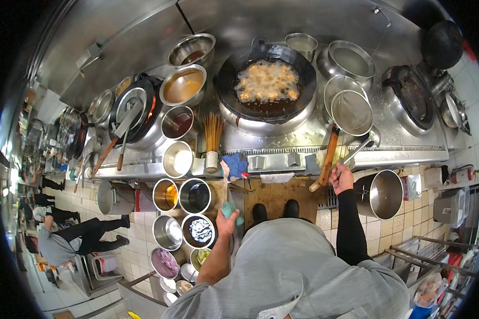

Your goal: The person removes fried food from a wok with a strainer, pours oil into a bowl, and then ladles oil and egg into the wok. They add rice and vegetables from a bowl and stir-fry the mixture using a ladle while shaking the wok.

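My left hand [225,224] is closed around a bunched green cloth [232,211], beside the seasoning pots. My right hand [341,181] grips the end of a ladle [375,137], whose bowl lies toward the right side of the stove. Just left of that hand is the wooden handle of a wire strainer [348,98]; the strainer rests over a metal pot. In the middle of the stove, a black wok [303,85] holds bubbling oil with golden pieces frying in it.
A bamboo brush [212,141] stands at the stove's front edge near a blue cloth [233,166]. Metal bowls [183,85] of liquid line the wok's left. A tall pot [383,195] stands right of my arm. Another person [64,242] is at far left.
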The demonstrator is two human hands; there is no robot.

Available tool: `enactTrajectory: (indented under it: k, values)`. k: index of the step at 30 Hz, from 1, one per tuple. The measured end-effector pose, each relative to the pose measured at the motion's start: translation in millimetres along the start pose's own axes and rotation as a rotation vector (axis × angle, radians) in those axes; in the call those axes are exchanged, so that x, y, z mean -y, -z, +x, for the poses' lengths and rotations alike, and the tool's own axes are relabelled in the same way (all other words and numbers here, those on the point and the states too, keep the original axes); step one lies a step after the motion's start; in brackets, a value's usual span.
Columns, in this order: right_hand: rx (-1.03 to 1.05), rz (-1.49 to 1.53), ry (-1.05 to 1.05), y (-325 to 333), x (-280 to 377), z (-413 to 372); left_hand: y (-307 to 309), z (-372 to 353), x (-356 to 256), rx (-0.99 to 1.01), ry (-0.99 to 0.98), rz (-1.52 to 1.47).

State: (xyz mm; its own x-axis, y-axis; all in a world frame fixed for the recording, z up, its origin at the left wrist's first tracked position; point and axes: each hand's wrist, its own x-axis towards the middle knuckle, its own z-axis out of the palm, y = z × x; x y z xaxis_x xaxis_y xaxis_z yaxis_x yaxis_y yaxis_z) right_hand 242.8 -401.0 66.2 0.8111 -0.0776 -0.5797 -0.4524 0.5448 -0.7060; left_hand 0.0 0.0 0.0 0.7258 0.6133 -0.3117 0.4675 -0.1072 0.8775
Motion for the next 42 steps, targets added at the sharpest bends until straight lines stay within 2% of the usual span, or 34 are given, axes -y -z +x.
enactTrajectory:
  k: [14,17,29,32,35,38,41,42]
  values:
    - [-0.009,0.038,0.010,5.5,-6.2,6.0,0.0,3.6,6.9,0.042,0.037,-0.088]
    - [0.015,0.041,0.014,7.7,-6.7,7.3,1.9,1.7,-3.5,0.036,0.026,0.031]
    - [-0.016,0.019,0.016,1.9,-1.1,2.6,0.3,-0.7,-3.7,0.045,0.034,0.014]
    - [-0.078,-0.064,0.105,-5.6,7.6,-2.7,-8.8,4.6,7.2,0.032,-0.050,-0.030]
    - [-0.099,-0.063,0.198,-12.0,17.9,-5.1,-7.7,5.3,-28.7,0.078,-0.221,0.250]
    - [-0.082,-0.085,0.317,-26.5,27.4,-14.1,-4.8,18.0,-33.3,0.197,-0.624,0.756]
    - [-0.026,-0.165,0.401,-42.7,41.2,-22.6,1.7,31.0,-21.5,0.446,-0.705,0.906]
    - [-0.003,-0.191,0.446,-50.0,44.3,-23.4,1.6,36.3,-15.0,0.535,-0.674,0.938]
